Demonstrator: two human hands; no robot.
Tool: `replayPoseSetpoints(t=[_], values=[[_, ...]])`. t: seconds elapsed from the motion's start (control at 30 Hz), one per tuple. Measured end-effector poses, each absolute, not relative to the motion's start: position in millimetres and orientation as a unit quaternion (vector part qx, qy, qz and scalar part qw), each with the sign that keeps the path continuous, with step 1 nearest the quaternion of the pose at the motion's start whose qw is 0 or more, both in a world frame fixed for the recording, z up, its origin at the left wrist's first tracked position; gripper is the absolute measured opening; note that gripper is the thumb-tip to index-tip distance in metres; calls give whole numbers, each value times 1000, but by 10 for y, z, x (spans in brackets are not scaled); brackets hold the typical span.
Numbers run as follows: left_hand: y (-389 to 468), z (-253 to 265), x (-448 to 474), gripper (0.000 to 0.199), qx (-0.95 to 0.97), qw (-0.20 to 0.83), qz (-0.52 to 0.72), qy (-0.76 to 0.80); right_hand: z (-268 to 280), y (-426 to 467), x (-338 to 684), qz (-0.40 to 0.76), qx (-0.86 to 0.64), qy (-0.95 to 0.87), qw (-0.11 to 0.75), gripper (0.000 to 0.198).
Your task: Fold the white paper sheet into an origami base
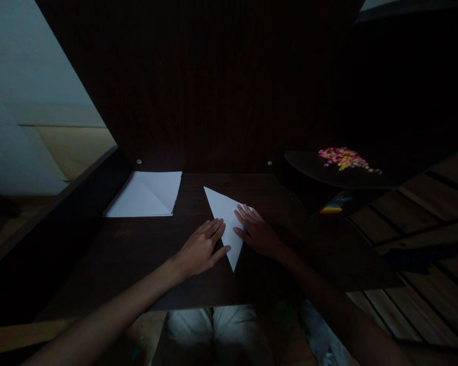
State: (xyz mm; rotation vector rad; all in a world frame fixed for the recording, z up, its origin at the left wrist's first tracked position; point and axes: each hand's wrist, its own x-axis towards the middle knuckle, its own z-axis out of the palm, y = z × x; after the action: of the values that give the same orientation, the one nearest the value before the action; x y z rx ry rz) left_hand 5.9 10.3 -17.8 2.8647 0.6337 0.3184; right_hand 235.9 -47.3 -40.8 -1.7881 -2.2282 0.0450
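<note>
A white sheet of paper folded into a triangle (224, 209) lies on the dark wooden desk (145, 259), one point toward me. My left hand (204, 246) rests along its left edge, fingers stretched out and thumb on the paper near the lower point. Across from it, my right hand (255, 229) lies flat on the right part of the triangle with its fingers spread, covering part of that edge. Neither hand grips the paper; both press on it from above.
A stack of white paper (148, 195) with a diagonal crease on top sits at the back left. Small colourful pieces (345, 158) are heaped on a rounded shelf (309, 170) at the right. A tall dark panel (213, 91) closes off the back.
</note>
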Motion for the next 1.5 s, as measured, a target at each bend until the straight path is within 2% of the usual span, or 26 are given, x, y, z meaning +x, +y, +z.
replayPoseSetpoints(t=[0.17,0.43,0.73,0.83,1.0,1.13,1.27,1.5], values=[[212,-220,107,80,966,52,92,236,-424,-463,2369,19,-618,-775,134,62],[724,-176,232,54,949,4,76,307,-387,-461,2364,15,-619,-775,122,62],[1222,-111,311,46,942,10,58,331,-364,-471,2369,22,-620,-776,114,62],[1207,-88,277,58,942,26,33,333,-361,-473,2364,20,-622,-775,113,63],[1123,-27,237,101,941,56,-13,333,-358,-475,2350,13,-626,-772,110,63],[1080,18,252,116,942,59,-55,325,-363,-473,2349,13,-625,-773,109,64],[965,33,213,107,950,39,-59,303,-380,-469,2355,10,-625,-771,117,63],[430,28,10,80,978,8,37,203,-428,-465,2365,-8,-621,-772,133,61]])
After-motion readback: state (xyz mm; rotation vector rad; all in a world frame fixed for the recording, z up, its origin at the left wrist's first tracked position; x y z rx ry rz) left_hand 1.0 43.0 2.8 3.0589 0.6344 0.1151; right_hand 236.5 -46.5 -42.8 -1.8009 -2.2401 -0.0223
